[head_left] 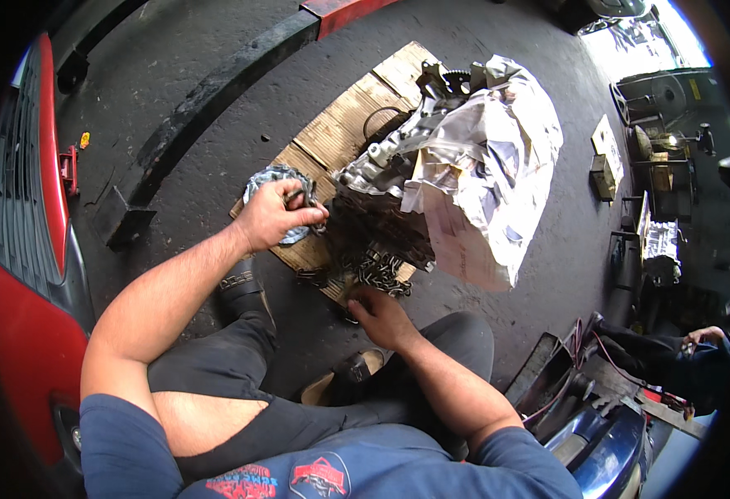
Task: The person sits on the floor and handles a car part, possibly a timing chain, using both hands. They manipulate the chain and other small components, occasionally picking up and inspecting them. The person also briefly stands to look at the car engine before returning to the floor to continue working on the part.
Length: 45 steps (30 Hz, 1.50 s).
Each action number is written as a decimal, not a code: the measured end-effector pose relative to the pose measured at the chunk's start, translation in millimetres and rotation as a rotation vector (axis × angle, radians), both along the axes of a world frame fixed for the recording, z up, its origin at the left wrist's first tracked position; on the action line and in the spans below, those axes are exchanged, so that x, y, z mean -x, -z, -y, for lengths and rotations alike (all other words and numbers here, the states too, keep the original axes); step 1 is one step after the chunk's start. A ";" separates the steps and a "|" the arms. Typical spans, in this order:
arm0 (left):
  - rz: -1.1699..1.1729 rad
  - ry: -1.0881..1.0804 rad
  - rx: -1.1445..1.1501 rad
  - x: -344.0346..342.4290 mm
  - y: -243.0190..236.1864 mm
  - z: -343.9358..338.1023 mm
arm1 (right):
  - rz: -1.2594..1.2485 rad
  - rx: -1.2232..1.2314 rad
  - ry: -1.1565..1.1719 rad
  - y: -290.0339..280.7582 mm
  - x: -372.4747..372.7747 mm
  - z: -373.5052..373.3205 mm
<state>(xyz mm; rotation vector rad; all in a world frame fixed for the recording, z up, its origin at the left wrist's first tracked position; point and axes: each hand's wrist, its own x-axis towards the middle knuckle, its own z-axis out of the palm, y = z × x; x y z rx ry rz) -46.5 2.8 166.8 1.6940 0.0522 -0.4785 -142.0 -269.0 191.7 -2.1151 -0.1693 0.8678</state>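
Note:
An engine sits on flattened cardboard in front of me, partly draped in a crumpled white sheet. My left hand is beside the engine's left side, its fingers curled around a small dark part that I cannot name. Below that hand lies a crumpled blue-grey rag, partly hidden by it. At the cardboard's near end is a pile of small dark metal pieces, several of them shiny. My right hand is at the pile's near edge, fingers bent together; what they grip is hidden.
A red vehicle stands close on my left. A long dark beam with a red end crosses the floor beyond the cardboard. On the right are another metal engine part, a blue car part and another person's hand.

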 end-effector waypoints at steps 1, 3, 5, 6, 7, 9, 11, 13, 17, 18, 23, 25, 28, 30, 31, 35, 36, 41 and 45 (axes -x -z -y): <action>-0.034 0.005 0.149 4.6 -11.9 10.1 | 0.029 -0.007 0.029 -5.6 -0.1 -4.1; -0.013 0.152 0.117 16.3 -39.8 25.8 | 0.032 -0.201 0.176 -23.7 -3.1 -10.1; 0.155 0.433 -0.072 24.2 -72.8 33.6 | -0.081 -0.363 0.340 -42.4 -11.6 -12.5; 0.181 0.551 -0.130 26.8 -89.0 37.7 | -0.097 -0.481 0.324 -49.4 -17.8 -11.9; 0.163 0.592 -0.074 29.7 -104.8 42.5 | -0.113 -0.623 0.330 -55.8 -19.6 -12.4; 0.142 0.549 -0.115 36.4 -132.8 55.4 | -0.160 -0.920 0.311 -64.0 -19.7 -12.4; -0.097 0.299 0.086 43.5 -155.0 74.1 | 0.015 -1.094 0.149 -67.2 -16.6 -10.7; -0.207 0.161 0.298 47.1 -172.3 86.4 | -0.027 -1.158 0.308 -68.5 -3.9 -15.1; 0.549 0.189 -0.409 35.5 -185.0 102.9 | -0.233 -0.841 0.634 -77.1 9.9 -9.2; 0.565 0.080 -0.445 27.2 -182.9 105.3 | -0.293 -0.776 0.649 -81.3 9.4 -2.7; 0.694 0.132 -0.537 -17.7 -163.0 116.8 | 0.265 -0.088 0.260 -109.0 4.6 31.4; 0.547 0.107 -0.493 -31.2 -164.0 115.6 | 0.219 0.101 0.124 -118.7 -0.4 40.3; 0.501 0.111 -0.447 -49.0 -177.7 106.0 | 0.355 0.176 0.033 -128.5 -10.9 40.9; 0.479 0.144 -0.421 -62.4 -185.1 103.5 | 0.434 0.183 -0.010 -134.3 -21.6 36.6; 0.502 0.130 -0.359 -68.2 -185.2 104.9 | 0.450 0.161 -0.035 -137.1 -27.1 33.9; 0.384 0.060 -0.256 -85.0 -163.9 125.2 | 0.432 0.166 -0.113 -148.2 -51.6 27.6; 0.373 0.023 -0.221 -87.5 -157.2 130.3 | 0.484 0.111 -0.131 -150.0 -57.1 26.1; 0.380 -0.051 -0.240 -91.3 -138.1 148.2 | 0.564 0.151 -0.337 -154.6 -86.4 21.2; 0.337 -0.057 -0.249 -93.9 -133.8 146.3 | 0.700 -0.036 -0.328 -161.1 -116.0 29.3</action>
